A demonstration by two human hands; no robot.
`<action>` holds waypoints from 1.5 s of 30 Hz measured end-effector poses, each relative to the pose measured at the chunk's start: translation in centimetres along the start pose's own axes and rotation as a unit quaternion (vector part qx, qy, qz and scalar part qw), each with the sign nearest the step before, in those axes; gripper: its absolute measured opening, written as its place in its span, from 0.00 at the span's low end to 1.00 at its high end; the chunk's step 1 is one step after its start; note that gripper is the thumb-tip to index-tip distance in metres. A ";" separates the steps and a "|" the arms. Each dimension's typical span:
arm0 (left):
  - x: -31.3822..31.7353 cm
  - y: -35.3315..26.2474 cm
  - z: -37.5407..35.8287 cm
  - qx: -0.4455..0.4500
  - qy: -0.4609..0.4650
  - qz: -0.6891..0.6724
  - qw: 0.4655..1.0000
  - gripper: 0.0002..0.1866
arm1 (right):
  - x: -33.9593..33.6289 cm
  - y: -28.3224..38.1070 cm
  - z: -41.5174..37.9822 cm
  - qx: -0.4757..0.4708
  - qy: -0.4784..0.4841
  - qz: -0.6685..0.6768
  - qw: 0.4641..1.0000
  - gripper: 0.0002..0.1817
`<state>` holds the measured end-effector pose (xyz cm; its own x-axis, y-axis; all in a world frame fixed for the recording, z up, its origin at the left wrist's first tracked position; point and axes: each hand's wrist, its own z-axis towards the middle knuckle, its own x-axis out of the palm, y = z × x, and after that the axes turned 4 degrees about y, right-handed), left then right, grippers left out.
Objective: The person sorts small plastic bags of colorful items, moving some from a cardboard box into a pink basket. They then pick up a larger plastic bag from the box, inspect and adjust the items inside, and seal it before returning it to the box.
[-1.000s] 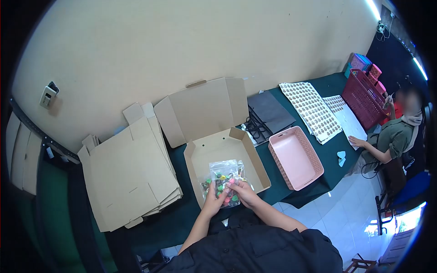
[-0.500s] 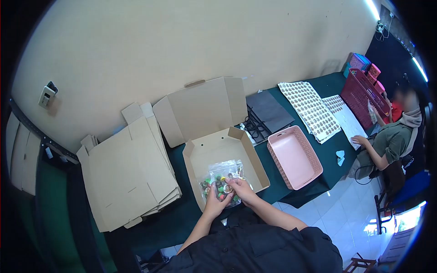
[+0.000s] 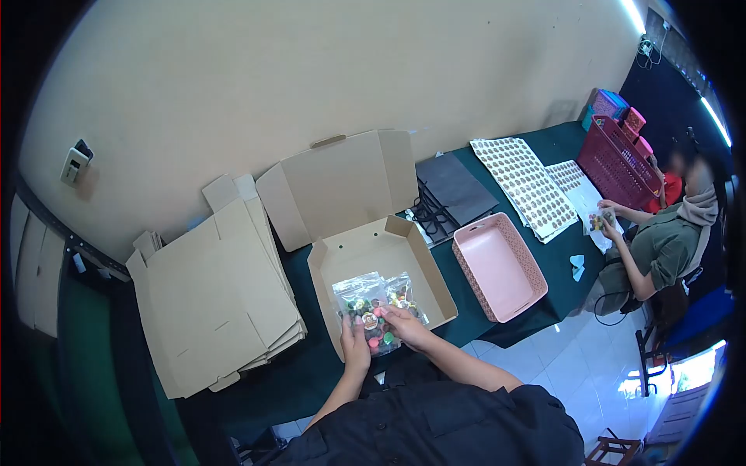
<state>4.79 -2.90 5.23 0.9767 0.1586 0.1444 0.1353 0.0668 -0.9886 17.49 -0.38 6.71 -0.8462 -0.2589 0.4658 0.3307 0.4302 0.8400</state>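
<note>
Over the front of an open cardboard box (image 3: 350, 260), both hands hold a clear zip bag (image 3: 359, 289) of colourful candies with a round sticker on its front. My left hand (image 3: 355, 351) grips the bag's left edge, fingers closed on it. At the right edge, my right hand (image 3: 407, 328) pinches the same bag near the sticker. A second clear bag (image 3: 401, 289) of colourful candies lies in the box just behind the held one, partly covered by it.
Flattened cardboard boxes (image 3: 217, 303) are stacked at left. To the right are black paper bags (image 3: 458, 186), a pink basket (image 3: 497, 268), sticker sheets (image 3: 524, 186) and a maroon basket (image 3: 614, 163). A co-worker (image 3: 660, 241) at far right holds a small packet (image 3: 601, 220).
The held bag has shifted left and tilted, uncovering more of the second bag behind it. The co-worker's hands have come together around a packet over the sheets.
</note>
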 end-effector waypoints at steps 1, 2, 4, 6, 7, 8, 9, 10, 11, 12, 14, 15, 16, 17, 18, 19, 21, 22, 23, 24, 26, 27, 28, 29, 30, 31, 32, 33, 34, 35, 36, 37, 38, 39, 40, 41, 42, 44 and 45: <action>-0.6 0.7 0.2 -0.029 -0.002 -0.014 0.999 0.16 | -0.2 -0.2 0.1 0.009 -0.005 0.022 1.000 0.16; -1.0 1.4 0.3 -0.058 -0.003 -0.027 0.998 0.17 | -0.3 -0.3 0.2 0.016 -0.010 0.043 0.999 0.16; -0.9 0.5 -0.1 -0.077 0.016 -0.063 0.995 0.18 | 0.6 0.9 -0.3 -0.008 -0.002 -0.007 1.000 0.15; -0.4 0.2 -0.3 -0.096 0.036 -0.097 0.990 0.19 | 0.9 1.3 -0.5 -0.031 0.005 -0.056 0.998 0.15; 0.1 0.1 -0.2 -0.040 0.050 -0.038 0.997 0.21 | 0.9 1.3 -0.5 -0.034 -0.009 -0.059 0.998 0.14; 0.3 0.1 -0.1 0.017 0.064 0.020 0.998 0.22 | 0.9 1.3 -0.5 -0.036 -0.023 -0.060 0.997 0.13; 0.3 -0.3 0.0 -0.020 0.070 -0.004 0.997 0.24 | 0.7 1.1 -0.4 -0.037 -0.024 -0.060 0.997 0.13; 0.3 -0.8 -0.3 -0.020 0.070 -0.004 0.997 0.24 | 0.5 0.9 -0.4 -0.031 -0.031 -0.054 0.998 0.13; 0.3 -1.4 -0.8 -0.038 0.091 -0.008 0.995 0.25 | 0.3 0.8 -0.4 -0.025 -0.038 -0.048 0.998 0.13; 0.4 -2.2 -0.9 -0.056 0.112 -0.013 0.992 0.26 | 0.1 1.3 -0.3 -0.025 -0.037 -0.049 0.998 0.13; 0.2 -1.5 -1.0 -0.002 0.136 0.011 0.991 0.29 | -0.2 2.4 -0.2 0.026 -0.094 -0.162 0.982 0.17; 0.3 -2.0 -1.0 -0.025 0.154 0.012 0.988 0.29 | 0.0 2.2 0.0 -0.065 -0.127 -0.229 0.963 0.18; 0.3 -2.3 -1.1 -0.048 0.173 0.014 0.984 0.30 | 0.0 2.3 0.0 -0.066 -0.128 -0.228 0.963 0.18; -0.3 -0.6 -1.0 -0.060 0.193 0.012 0.979 0.30 | 0.0 2.6 -0.2 -0.119 -0.141 -0.203 0.962 0.18; -0.1 -1.1 -1.0 -0.059 0.192 0.013 0.980 0.30 | 0.1 3.3 -0.3 -0.172 -0.152 -0.177 0.957 0.19; 0.1 -1.8 -1.1 -0.058 0.191 0.001 0.980 0.28 | -0.1 3.9 -0.5 -0.137 -0.106 -0.078 0.982 0.18; 0.3 -2.2 -1.0 -0.056 0.188 -0.007 0.981 0.27 | -0.8 3.9 -0.8 -0.100 -0.075 -0.099 0.987 0.14; 0.2 -2.1 -0.6 -0.032 0.149 -0.037 0.988 0.23 | -0.9 4.0 -0.7 -0.066 -0.045 -0.123 0.989 0.11; 0.1 -2.1 -0.1 -0.006 0.111 -0.066 0.992 0.19 | -0.7 3.8 -0.7 -0.084 -0.036 -0.132 0.987 0.08; -0.4 -2.4 0.3 -0.001 0.111 -0.066 0.992 0.19 | -0.6 3.3 -0.6 -0.168 -0.020 -0.206 0.964 0.08; -1.7 -3.1 1.1 -0.123 0.098 -0.015 0.987 0.11 | -0.7 3.1 -0.6 -0.082 0.020 -0.198 0.977 0.08; -1.6 -4.1 1.3 -0.062 0.116 -0.005 0.991 0.09 | -1.0 2.9 -0.7 -0.086 0.023 -0.203 0.975 0.08; -1.9 -3.9 1.6 -0.056 0.114 -0.008 0.992 0.09 | -1.3 2.7 -0.6 -0.046 0.026 -0.200 0.978 0.10; -2.5 -3.2 1.7 -0.031 0.123 0.001 0.992 0.10 | -1.7 2.8 -0.4 -0.004 0.029 -0.197 0.980 0.12; -2.6 -3.1 1.8 -0.007 0.130 0.010 0.991 0.11 | -2.1 3.1 -0.2 -0.006 0.031 -0.201 0.979 0.12; -2.6 -3.1 1.7 -0.030 0.129 -0.036 0.991 0.13 | -2.7 3.4 -0.2 0.000 0.080 -0.220 0.972 0.15; -2.7 -3.1 1.7 -0.028 0.126 -0.039 0.991 0.13 | -3.1 3.6 -0.3 0.009 0.129 -0.239 0.962 0.18; -2.7 -3.3 1.7 -0.029 0.137 -0.077 0.987 0.12 | -2.9 4.5 -0.6 0.032 0.163 -0.234 0.958 0.20; -2.8 -3.5 1.7 -0.029 0.147 -0.114 0.982 0.12 | -2.6 4.9 -0.9 0.035 0.166 -0.238 0.956 0.20; -2.9 -3.9 1.6 -0.066 0.146 -0.112 0.981 0.11 | -2.1 5.1 -1.1 0.006 0.153 -0.233 0.960 0.20; -2.7 -3.9 1.8 -0.065 0.141 -0.115 0.981 0.11 | -1.8 5.2 -1.2 -0.024 0.139 -0.227 0.964 0.19; -2.4 -3.7 1.9 -0.035 0.136 -0.103 0.985 0.09 | -1.7 5.2 -1.2 -0.022 0.142 -0.230 0.962 0.19; -2.3 -3.7 2.0 -0.005 0.130 -0.090 0.987 0.08 | -1.6 5.1 -1.2 -0.042 0.143 -0.264 0.953 0.19; -2.3 -3.7 1.9 -0.005 0.126 -0.092 0.988 0.08 | -1.5 5.1 -1.2 -0.061 0.144 -0.297 0.942 0.18; -2.4 -3.9 1.8 -0.020 0.148 -0.028 0.988 0.07 | -1.3 5.1 -1.3 -0.058 0.147 -0.298 0.941 0.18; -2.6 -4.1 1.6 -0.035 0.170 0.037 0.984 0.07 | -0.9 5.2 -1.4 -0.064 0.130 -0.309 0.940 0.17; -2.6 -4.3 1.7 -0.036 0.167 0.036 0.985 0.07 | -0.4 5.3 -1.5 -0.070 0.112 -0.321 0.938 0.17; -2.7 -4.6 2.0 -0.126 0.146 0.033 0.981 0.05 | 0.1 5.6 -1.7 -0.094 0.089 -0.327 0.936 0.16; -2.9 -4.5 2.0 -0.127 0.144 0.032 0.981 0.05 | -0.1 5.2 -1.6 -0.084 0.092 -0.307 0.943 0.16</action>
<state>1.02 -1.70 9.31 0.9860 -0.1337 0.0997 0.0737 -0.1866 -0.9797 19.93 0.52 11.43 -0.8177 -0.5676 -0.0963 -0.1237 0.0098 0.9923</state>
